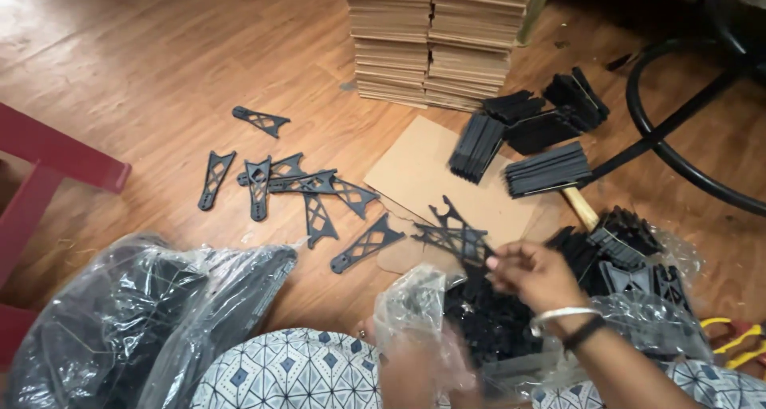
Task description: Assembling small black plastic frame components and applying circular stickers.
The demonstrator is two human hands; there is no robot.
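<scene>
Clear bag (415,297) of black brackets (487,321)

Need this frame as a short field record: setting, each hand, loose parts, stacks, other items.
setting: wooden floor, seen from above
right hand: pinches a few flat black lattice parts at the fingertips
left hand: blurred, at a clear plastic bag; grip unclear
loose parts: about eight black pieces scattered on the floor
bundles: black parts stacked on and beside a cardboard sheet
cardboard stacks: two, at the top
large bag: lower left
red furniture: left edge
</scene>
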